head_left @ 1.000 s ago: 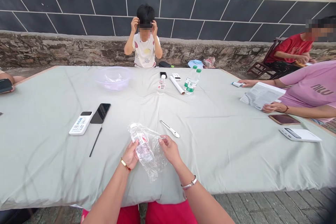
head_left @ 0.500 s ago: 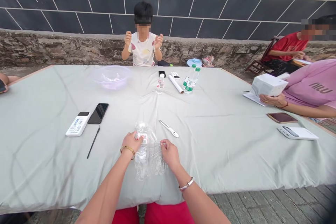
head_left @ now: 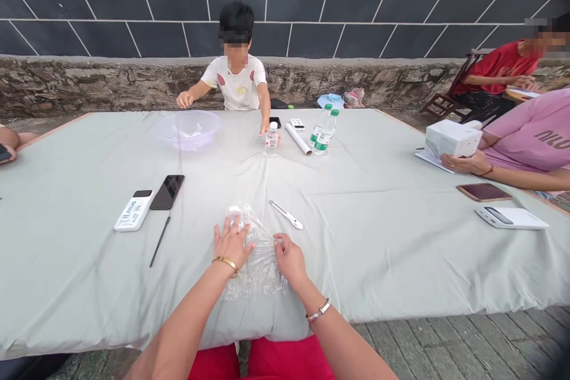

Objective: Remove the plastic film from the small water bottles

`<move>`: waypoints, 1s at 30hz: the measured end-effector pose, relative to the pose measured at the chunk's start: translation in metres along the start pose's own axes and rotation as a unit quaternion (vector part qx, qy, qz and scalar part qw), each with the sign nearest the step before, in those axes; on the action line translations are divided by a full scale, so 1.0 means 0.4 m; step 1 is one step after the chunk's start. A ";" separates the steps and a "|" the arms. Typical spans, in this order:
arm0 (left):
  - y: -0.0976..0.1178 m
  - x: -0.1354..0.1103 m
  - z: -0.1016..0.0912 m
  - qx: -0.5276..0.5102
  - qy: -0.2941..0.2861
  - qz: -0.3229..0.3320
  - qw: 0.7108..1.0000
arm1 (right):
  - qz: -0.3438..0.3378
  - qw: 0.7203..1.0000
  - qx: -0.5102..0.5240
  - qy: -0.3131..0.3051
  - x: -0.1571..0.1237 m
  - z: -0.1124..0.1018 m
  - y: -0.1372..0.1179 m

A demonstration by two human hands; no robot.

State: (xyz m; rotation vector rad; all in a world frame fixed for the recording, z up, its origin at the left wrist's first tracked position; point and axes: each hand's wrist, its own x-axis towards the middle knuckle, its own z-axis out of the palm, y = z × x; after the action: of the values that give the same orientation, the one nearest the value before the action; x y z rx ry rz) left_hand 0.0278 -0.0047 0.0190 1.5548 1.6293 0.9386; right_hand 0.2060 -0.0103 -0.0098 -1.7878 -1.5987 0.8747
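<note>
On the pale green tablecloth (head_left: 365, 261) directly before me, a crumpled clear plastic wrap (head_left: 260, 273) lies between my hands with a water bottle (head_left: 236, 219) inside it, the bottle's top end poking out at about 11 o'clock. My left hand (head_left: 231, 243) is spread wide, its palm down and its fingers fanned over the wrap and bottle, pressing on them without gripping. My right hand (head_left: 289, 260) sits at 1 o'clock to the wrap's middle, half curled, its fingertips (head_left: 278, 241) on the wrap's edge; I cannot tell whether they are pinching it.

At 12 o'clock, just beyond the wrap, lies a utility knife (head_left: 285, 215). At 10 o'clock are a white power bank (head_left: 133, 211), a black smartphone (head_left: 167, 192) and a thin black stylus (head_left: 159, 241). Farther off at 12 o'clock, a person's hand (head_left: 265, 129) is just beside a small water bottle (head_left: 271, 140), and a clear plastic basin (head_left: 187, 129) sits near 11 o'clock. At 2 o'clock, a person in a pink shirt (head_left: 529, 130) holds a white box (head_left: 452, 138).
</note>
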 end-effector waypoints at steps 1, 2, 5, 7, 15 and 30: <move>-0.026 -0.003 -0.041 0.025 0.008 -0.025 0.999 | 0.001 1.000 -0.002 0.000 0.000 0.001 0.000; -0.051 -0.005 -0.084 0.042 0.015 -0.049 0.998 | 0.002 1.000 -0.004 0.003 0.001 0.003 0.000; -0.111 -0.010 -0.192 0.050 0.019 -0.085 0.995 | 0.006 1.000 -0.019 0.008 0.005 0.004 -0.002; -0.133 -0.012 -0.229 0.039 0.038 -0.111 0.992 | 0.011 1.000 -0.029 0.007 0.008 0.003 -0.004; -0.166 -0.001 -0.223 -0.055 0.109 -0.250 0.960 | 0.023 0.999 0.043 0.008 0.039 -0.022 -0.002; -0.174 -0.033 -0.175 0.038 0.095 -0.181 0.978 | -0.103 0.984 0.028 -0.143 0.014 0.083 -0.238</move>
State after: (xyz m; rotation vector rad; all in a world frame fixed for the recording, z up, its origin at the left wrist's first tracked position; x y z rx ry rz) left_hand -0.0669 -0.0223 -0.0062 1.1843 2.0203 0.8524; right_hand 0.1218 0.0058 0.0438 -1.4745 -1.8795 1.1023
